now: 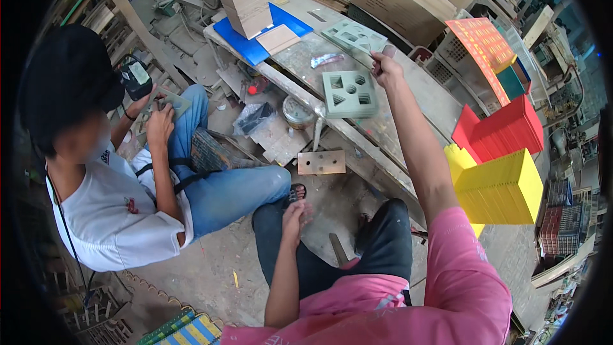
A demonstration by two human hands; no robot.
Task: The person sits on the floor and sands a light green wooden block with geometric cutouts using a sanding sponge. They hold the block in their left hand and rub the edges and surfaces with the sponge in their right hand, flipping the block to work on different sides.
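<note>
Resting on the knee at six o'clock, the left hand point(297, 216) lies loosely open, holding nothing. At one o'clock the right hand point(385, 64) pinches a small brush, fingers closed, above the green cut-out board point(348, 94) on the worktop point(408, 99).

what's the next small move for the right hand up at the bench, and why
Probably lower the right hand onto the green cut-out board. The hand hovers just beside its upper right corner, pinching something small I cannot identify, while the left hand rests idle on the knee.
</note>
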